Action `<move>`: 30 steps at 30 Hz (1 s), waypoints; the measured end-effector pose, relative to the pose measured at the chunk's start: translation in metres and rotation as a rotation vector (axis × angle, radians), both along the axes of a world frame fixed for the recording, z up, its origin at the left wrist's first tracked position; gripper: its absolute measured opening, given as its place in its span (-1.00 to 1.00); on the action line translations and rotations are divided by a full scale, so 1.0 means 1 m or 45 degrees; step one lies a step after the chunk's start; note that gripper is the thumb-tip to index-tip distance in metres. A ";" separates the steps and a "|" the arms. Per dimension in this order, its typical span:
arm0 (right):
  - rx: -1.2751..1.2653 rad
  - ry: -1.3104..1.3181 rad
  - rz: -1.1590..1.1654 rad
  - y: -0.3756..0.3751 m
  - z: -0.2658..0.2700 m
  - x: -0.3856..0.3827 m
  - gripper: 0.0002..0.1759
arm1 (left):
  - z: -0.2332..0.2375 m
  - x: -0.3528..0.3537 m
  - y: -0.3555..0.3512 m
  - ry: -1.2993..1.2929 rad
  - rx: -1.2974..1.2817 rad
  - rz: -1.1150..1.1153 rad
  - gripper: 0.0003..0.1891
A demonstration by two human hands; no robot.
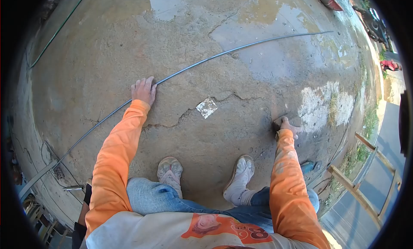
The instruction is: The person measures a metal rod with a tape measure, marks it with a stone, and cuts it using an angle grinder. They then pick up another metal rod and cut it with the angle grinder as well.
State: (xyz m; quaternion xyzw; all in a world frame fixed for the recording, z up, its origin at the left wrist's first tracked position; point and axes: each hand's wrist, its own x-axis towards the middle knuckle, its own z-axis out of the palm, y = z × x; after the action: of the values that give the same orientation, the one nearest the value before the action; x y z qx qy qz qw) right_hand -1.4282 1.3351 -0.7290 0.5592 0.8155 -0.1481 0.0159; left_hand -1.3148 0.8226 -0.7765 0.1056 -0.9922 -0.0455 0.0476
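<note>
My left hand (pixel 144 90) lies over a long grey rod (pixel 215 56), its fingers curled across it. The rod runs over the wet concrete ground, from the lower left to the upper right. On the right, my right hand (pixel 289 126) is closed low against the ground, around a flat brownish-grey piece (pixel 278 121) whose kind I cannot make out. A small silvery square (pixel 207 108) lies between my hands, beside a crack in the surface.
My feet in dirty socks and sandals (pixel 171 169) stand below the crack. A wooden frame (pixel 352 186) is at the lower right, near a blue-green object (pixel 307 167). A green hose (pixel 58 31) crosses the upper left. Puddles (pixel 167 6) lie at the top.
</note>
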 end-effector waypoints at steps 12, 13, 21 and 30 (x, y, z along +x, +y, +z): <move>-0.283 0.081 1.457 -0.247 0.044 0.033 0.14 | 0.018 0.014 -0.016 0.102 0.230 -0.123 -0.87; -0.289 0.016 1.522 -0.261 0.046 0.030 0.15 | 0.024 0.015 -0.015 0.131 0.414 -0.054 -0.87; -0.262 0.407 1.626 -0.279 0.002 0.029 0.30 | 0.050 0.029 -0.003 0.217 0.457 -0.085 -0.87; -0.459 0.455 1.531 -0.270 -0.015 0.050 0.28 | 0.045 0.040 0.011 0.176 0.512 -0.122 -0.85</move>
State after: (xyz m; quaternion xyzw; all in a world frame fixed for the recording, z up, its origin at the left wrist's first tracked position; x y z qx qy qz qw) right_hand -1.3779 1.0652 -0.7442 -0.0393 0.9386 -0.3387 0.0536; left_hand -1.2747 0.8335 -0.7317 0.0624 -0.9615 -0.2518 0.0912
